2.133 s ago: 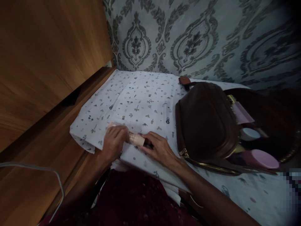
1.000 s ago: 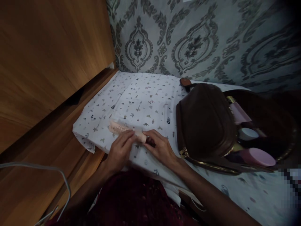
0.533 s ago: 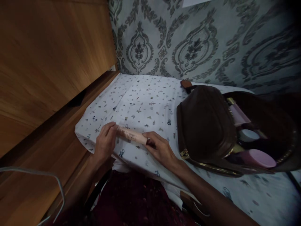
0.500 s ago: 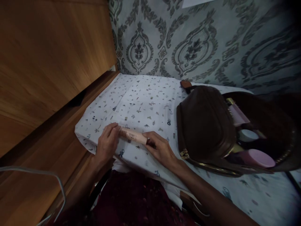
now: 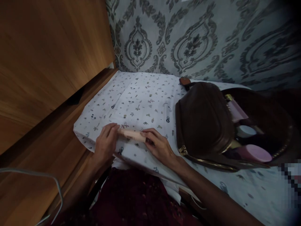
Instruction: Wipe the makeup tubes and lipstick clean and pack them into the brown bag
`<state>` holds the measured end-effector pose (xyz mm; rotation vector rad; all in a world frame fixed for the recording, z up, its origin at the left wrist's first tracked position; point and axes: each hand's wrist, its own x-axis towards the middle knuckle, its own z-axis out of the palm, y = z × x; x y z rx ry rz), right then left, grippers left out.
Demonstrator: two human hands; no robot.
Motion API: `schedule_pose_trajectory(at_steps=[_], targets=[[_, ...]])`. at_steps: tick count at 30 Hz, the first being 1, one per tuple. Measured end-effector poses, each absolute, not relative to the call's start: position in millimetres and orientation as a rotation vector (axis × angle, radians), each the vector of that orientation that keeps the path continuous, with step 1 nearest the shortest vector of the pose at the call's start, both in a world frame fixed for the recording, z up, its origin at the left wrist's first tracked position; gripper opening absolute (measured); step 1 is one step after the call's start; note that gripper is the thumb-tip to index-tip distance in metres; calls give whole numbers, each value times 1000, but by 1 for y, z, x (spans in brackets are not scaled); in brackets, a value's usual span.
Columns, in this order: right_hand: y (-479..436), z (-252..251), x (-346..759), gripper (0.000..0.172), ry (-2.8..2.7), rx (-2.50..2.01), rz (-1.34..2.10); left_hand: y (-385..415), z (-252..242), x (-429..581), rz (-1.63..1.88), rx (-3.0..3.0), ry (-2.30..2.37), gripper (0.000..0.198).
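Note:
Between my hands lies a slim peach-coloured tube (image 5: 132, 135), held nearly level just above the patterned white cloth. Faint print runs along its side, too blurred to read. My left hand (image 5: 107, 139) is closed around its left end and hides that end. The fingers and thumb of my right hand (image 5: 158, 145) pinch the other end. To the right of my right hand sits an unzipped brown bag (image 5: 204, 122). Inside the bag are a pink-topped container (image 5: 257, 153), a pale round lid (image 5: 246, 131) and a pink tube-like item (image 5: 237, 110).
The white cloth (image 5: 141, 91) with small printed motifs covers the surface under my hands. A wooden panel (image 5: 54, 50) rises on the left, and patterned wallpaper (image 5: 162, 34) stands behind. At lower left a grey cable (image 5: 35, 173) loops over the wood.
The tube has turned slightly in my fingers, so its dark print shows less. Both hands keep their hold at its ends. The view has shifted a little.

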<state>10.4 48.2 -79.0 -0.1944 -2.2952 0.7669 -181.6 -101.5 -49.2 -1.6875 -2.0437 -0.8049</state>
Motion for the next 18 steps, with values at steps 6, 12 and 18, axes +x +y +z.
schedule_pose_trajectory(at_steps=[6,12,18], targets=[[48,-79,7,25,-2167,-303,1096,-107,-54,-191,-899,-1621,-2057,26],[52,-83,4,28,-2104,-460,1271,-95,-54,-170,-858,-1681,-2071,29],[51,-85,4,23,-2116,-433,1261,-80,-54,-128,-749,-1865,-1983,33]])
